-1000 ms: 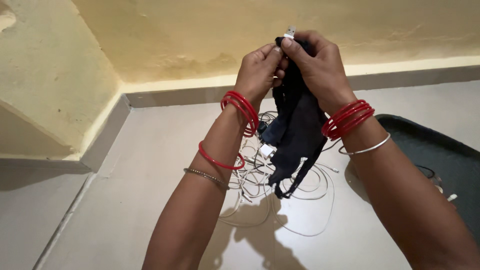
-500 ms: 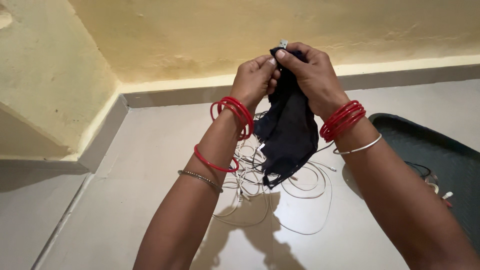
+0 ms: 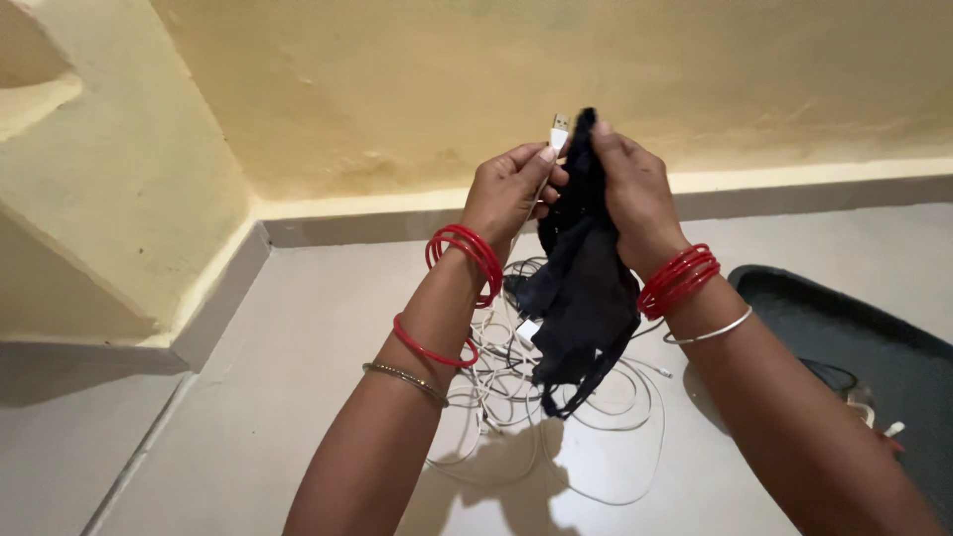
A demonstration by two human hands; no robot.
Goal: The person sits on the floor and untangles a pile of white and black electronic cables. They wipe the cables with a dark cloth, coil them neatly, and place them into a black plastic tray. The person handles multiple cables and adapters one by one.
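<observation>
Left grip [image 3: 511,189] closed, thumb and fingertips pinched on white cable [image 3: 541,184] just below its plug. White plug [image 3: 560,129] stood upright at 12 o'clock of that pinch, metal tip uppermost. Right grip [image 3: 630,189] closed too, fingers wrapped round top of black cloth [image 3: 586,288], fingertip pressed against plug's side. Both grips held close together, touching or nearly so, raised in front of yellow wall [image 3: 516,79].

Black cloth hung limp from right grip toward 6 o'clock, bunched between both wrists, its lower end trailing in thin strips above floor [image 3: 298,328]. Cable ran down from left grip behind cloth; exact path there hidden. Small white block [image 3: 528,331] showed at cloth's left edge, kind not clear.

Loose white cable loops [image 3: 596,427] lay spread on pale floor directly beneath hanging cloth, at 6 o'clock of both grips, tangled and overlapping. Shadow of arms fell across them.

Red bangles [image 3: 467,260] worn on left wrist, single red bangle [image 3: 432,347] and thin metal bangle [image 3: 405,380] farther down same forearm. Red bangles [image 3: 678,280] and silver bangle [image 3: 710,328] on right wrist.

Dark tray [image 3: 794,318] rested on floor at 4 o'clock of grips, partly hidden by right forearm, with dark cord and small white and red bits inside, too small to tell apart. Grey skirting [image 3: 338,230] ran along wall's foot.
</observation>
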